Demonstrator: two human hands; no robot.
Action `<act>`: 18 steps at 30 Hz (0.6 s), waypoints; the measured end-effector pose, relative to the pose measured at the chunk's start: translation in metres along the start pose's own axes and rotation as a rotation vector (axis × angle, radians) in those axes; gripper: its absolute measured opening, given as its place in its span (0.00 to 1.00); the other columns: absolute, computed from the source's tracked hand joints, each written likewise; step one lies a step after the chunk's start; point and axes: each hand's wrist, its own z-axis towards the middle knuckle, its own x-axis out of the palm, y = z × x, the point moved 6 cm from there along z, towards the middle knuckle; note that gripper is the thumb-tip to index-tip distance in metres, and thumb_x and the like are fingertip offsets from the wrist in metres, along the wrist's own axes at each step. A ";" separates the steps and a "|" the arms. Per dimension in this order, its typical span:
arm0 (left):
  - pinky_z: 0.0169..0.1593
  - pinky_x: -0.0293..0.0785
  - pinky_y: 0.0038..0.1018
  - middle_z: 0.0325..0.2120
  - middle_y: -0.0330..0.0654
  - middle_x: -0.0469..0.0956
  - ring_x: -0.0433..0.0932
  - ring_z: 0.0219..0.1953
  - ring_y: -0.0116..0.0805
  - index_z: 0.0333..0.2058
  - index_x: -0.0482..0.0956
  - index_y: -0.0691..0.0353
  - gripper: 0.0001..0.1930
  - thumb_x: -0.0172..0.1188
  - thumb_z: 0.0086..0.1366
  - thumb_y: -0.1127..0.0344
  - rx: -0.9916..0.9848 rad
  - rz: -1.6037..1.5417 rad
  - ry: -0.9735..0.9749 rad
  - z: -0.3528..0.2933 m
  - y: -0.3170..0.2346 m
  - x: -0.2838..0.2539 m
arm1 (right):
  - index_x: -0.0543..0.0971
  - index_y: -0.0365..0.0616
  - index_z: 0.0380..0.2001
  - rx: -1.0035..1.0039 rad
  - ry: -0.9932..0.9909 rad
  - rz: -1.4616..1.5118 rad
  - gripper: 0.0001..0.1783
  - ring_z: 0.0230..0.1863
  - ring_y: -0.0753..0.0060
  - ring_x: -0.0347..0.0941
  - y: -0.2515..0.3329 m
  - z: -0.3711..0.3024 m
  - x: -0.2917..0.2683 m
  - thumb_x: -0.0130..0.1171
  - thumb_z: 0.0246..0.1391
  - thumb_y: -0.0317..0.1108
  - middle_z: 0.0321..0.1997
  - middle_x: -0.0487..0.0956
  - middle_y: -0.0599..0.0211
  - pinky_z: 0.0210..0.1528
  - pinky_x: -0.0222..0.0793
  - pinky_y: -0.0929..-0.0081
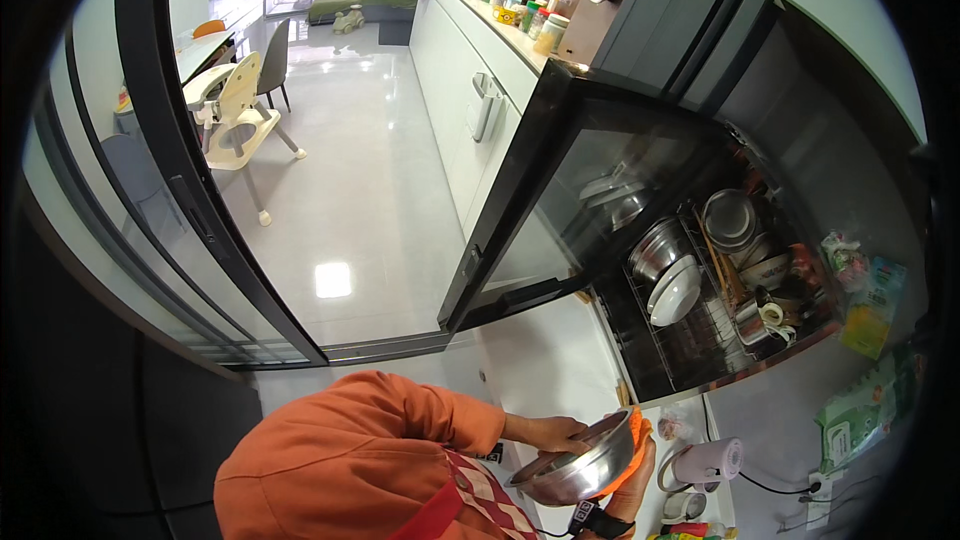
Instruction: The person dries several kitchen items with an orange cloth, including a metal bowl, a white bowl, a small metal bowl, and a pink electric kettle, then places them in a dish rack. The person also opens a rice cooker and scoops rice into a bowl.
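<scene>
A shiny stainless steel bowl (575, 475) is tilted between my two hands at the lower right. My left hand (553, 433) is closed on its rim, with the fingers reaching over the inner side. Against the bowl's outer wall on the right, my right hand (630, 485) presses an orange cloth (639, 440). Part of that cloth is hidden behind the bowl and hand. A black band circles my right wrist. Just beyond the bowl runs the white countertop (530, 365).
Ahead right, a dish cabinet's dark glass door (575, 165) hangs open. Inside, metal bowls (657, 248), white bowls (676, 295) and a utensil holder (752, 322) sit on wire racks (690, 350). A pale pink appliance (712, 460) with a cord stands right of my hands. A black sliding-door frame (200, 200) rises left.
</scene>
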 end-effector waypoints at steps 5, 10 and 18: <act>0.39 0.69 0.37 0.29 0.58 0.76 0.76 0.34 0.51 0.39 0.73 0.72 0.34 0.51 0.61 0.38 0.067 0.153 -0.082 0.005 -0.009 -0.019 | 0.76 0.32 0.39 -0.361 -0.149 -0.403 0.19 0.37 0.72 0.71 0.051 -0.005 0.007 0.45 0.52 0.36 0.35 0.76 0.65 0.40 0.66 0.75; 0.43 0.70 0.36 0.34 0.59 0.77 0.76 0.38 0.53 0.42 0.73 0.73 0.36 0.52 0.59 0.37 -0.081 0.347 -0.104 0.002 0.013 -0.035 | 0.75 0.31 0.30 -0.748 0.071 -1.040 0.15 0.35 0.62 0.69 0.088 -0.030 0.051 0.47 0.45 0.33 0.30 0.75 0.57 0.38 0.63 0.69; 0.41 0.71 0.37 0.34 0.60 0.76 0.77 0.38 0.52 0.42 0.72 0.72 0.32 0.54 0.60 0.41 -0.044 0.280 -0.199 -0.011 0.007 -0.051 | 0.74 0.31 0.35 -0.896 -0.100 -0.870 0.18 0.40 0.57 0.69 0.083 -0.051 0.062 0.49 0.45 0.35 0.36 0.75 0.55 0.45 0.63 0.63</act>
